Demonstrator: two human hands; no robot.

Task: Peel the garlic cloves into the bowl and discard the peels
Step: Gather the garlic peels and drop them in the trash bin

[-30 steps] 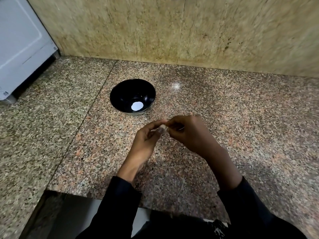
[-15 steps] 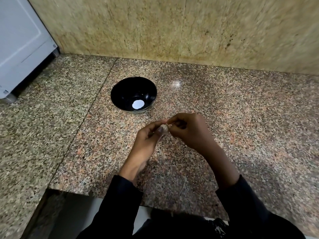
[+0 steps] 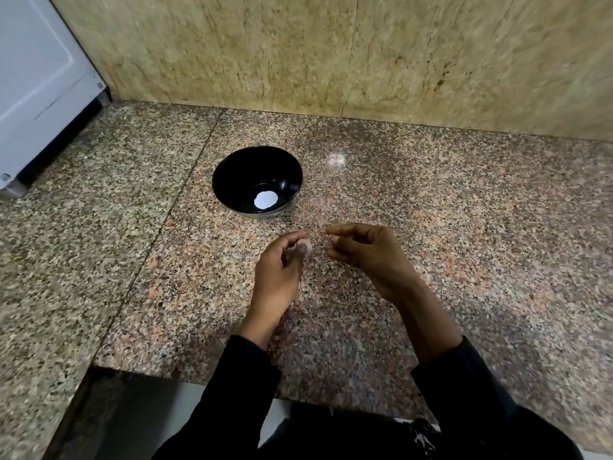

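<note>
A black bowl [image 3: 232, 171] stands on the granite counter, with only a round white light reflection showing on its bottom. In front of it, my left hand [image 3: 278, 273] pinches a small pale garlic clove [image 3: 304, 247] between thumb and fingertips. My right hand [image 3: 365, 254] hovers just to the right of the clove, a small gap apart from it. Its fingers are curled with thumb and forefinger close together. Whether a bit of peel sits between them is too blurred to tell.
The speckled granite counter [image 3: 464, 244] stretches right and left of the hands, backed by a beige stone wall [image 3: 331, 51]. A white appliance [image 3: 36, 78] stands at the far left. The counter's front edge [image 3: 199, 376] runs just under my sleeves.
My hands were joined on the clove and have pulled apart. The left keeps the clove; the right has moved away to the right.
</note>
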